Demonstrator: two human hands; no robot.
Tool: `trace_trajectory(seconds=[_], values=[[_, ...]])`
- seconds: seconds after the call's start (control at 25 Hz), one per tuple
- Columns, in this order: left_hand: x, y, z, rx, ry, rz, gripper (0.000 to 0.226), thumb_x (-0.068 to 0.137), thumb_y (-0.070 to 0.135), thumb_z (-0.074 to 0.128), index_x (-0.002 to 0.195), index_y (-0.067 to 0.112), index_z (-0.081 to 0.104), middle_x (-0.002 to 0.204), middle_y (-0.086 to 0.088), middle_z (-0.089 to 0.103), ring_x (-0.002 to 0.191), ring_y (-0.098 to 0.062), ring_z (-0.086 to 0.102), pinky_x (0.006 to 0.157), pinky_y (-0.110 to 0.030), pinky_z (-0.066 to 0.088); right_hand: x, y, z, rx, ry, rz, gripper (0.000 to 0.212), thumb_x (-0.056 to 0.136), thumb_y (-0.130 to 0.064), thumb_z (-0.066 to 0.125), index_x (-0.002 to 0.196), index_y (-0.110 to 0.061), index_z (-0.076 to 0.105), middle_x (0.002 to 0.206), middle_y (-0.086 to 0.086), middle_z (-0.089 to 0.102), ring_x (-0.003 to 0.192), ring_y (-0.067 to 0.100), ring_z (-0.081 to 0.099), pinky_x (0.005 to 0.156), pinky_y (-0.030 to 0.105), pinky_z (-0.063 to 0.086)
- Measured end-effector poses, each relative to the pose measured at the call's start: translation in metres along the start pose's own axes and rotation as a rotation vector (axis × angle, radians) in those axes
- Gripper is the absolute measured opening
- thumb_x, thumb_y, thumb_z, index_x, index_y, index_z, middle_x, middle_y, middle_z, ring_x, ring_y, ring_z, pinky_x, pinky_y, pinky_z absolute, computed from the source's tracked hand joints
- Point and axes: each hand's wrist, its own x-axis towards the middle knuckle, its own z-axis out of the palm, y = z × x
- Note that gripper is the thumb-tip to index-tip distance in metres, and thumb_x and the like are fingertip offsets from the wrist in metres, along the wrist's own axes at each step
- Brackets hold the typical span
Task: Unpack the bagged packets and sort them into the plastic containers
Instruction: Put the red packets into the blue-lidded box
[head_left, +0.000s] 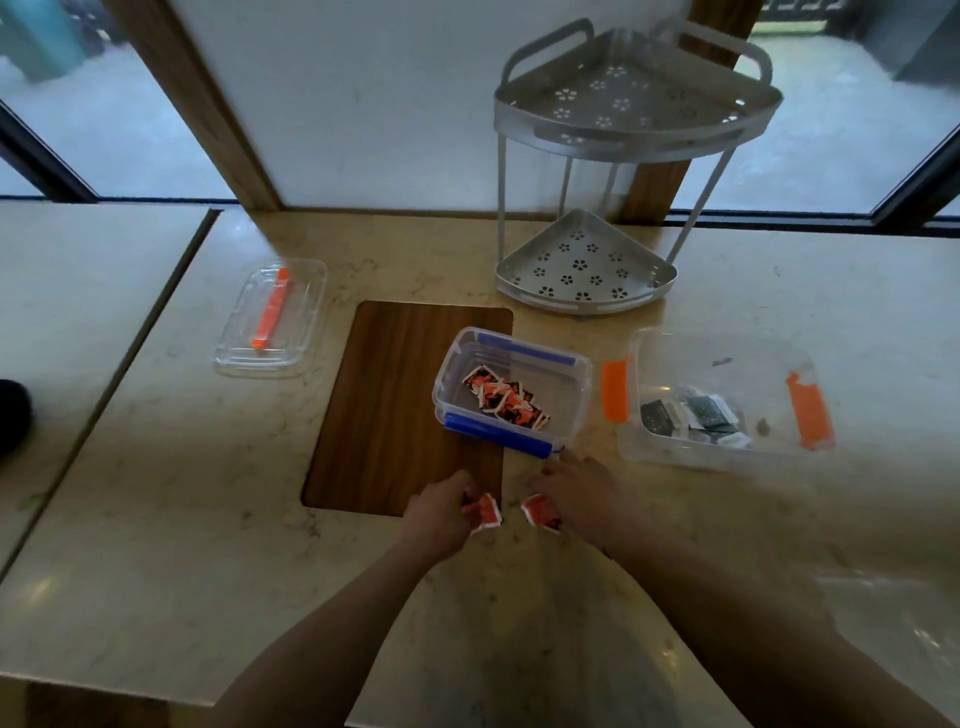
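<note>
Fingers of the left hand (441, 512) pinch one red packet (485, 512); the right hand (582, 496) pinches another (540, 512), both just in front of the blue-latched box (511, 389), where matching packets lie. Light, limp and probably slick, these are best held by the edges. Print is blurred, and no bag is clearly visible.

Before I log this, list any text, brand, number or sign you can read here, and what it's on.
Nothing is legible.
Red packets in the left hand and right hand: print blurred.
Red packets in the blue-latched container: pattern only, unreadable.
Dark packets in the orange-latched container: too small.
Lid, corner rack: no markings visible.
</note>
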Motion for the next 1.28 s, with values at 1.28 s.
trace_trajectory(seconds=[1.28], values=[[0.024, 0.063, 0.02, 0.153, -0.091, 0.236, 0.009, 0.091, 0.034, 0.06, 0.096, 0.031, 0.053, 0.099, 0.007, 0.06, 0.087, -0.005, 0.058, 0.082, -0.03, 0.054, -0.059, 0.032, 0.018, 0.489, 0.091, 0.515, 0.02, 0.092, -0.041, 0.054, 0.105, -0.028, 0.061, 0.102, -0.003, 0.068, 0.087, 0.014, 0.059, 0.071, 0.031, 0.049]])
